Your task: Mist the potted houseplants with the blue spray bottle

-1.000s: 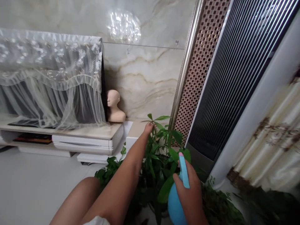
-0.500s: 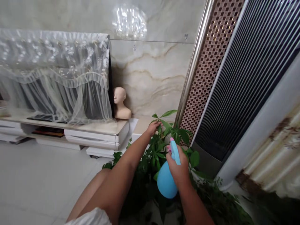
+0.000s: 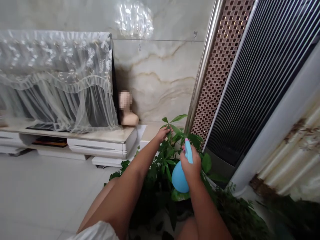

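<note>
Gripping the blue spray bottle (image 3: 180,174) in my right hand (image 3: 191,166), I pinch the plant's (image 3: 172,156) top leaves with my left hand (image 3: 162,134); no mist shows, so most leaves probably remain unsprayed.

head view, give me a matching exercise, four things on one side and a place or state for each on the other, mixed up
Things:
1. spray bottle
2. left hand
3. mannequin head
4. lace cover

Places or states:
A. draped over the dark screen
B. standing on the low white cabinet by the marble wall
C. held in the right hand
D. touching the plant's top leaves

Pairs: 1-C, 2-D, 3-B, 4-A
</note>
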Tool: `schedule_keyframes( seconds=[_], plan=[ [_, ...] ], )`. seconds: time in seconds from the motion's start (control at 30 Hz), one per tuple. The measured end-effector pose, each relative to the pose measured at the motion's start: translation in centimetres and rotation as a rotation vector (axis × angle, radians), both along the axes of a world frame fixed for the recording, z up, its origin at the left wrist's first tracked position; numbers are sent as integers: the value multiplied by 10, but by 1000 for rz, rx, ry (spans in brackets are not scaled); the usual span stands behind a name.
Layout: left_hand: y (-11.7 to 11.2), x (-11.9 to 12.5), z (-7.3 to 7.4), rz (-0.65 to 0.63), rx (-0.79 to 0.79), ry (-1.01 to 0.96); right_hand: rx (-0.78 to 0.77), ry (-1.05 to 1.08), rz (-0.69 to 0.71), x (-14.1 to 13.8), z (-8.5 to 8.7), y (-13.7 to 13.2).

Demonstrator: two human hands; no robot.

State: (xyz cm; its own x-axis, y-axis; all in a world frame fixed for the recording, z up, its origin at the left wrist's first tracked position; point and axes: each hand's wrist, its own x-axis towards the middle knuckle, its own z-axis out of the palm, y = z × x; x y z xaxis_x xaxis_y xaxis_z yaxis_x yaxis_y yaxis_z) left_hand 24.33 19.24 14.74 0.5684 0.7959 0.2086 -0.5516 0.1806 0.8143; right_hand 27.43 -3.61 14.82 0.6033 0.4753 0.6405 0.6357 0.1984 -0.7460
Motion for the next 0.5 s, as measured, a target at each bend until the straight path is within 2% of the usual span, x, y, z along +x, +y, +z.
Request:
schedule_keyframes(
  seconds=[0.1, 0.33, 0.5],
  plan=[
    [0, 2, 3, 21, -4, 9, -29, -12, -41, -3, -7, 3],
    [-7, 12, 11, 41, -32, 21, -222, 17, -6, -21, -15, 16],
    [-15, 11, 16, 16, -38, 12, -228, -73, -39, -29, -21, 20]
  ],
)
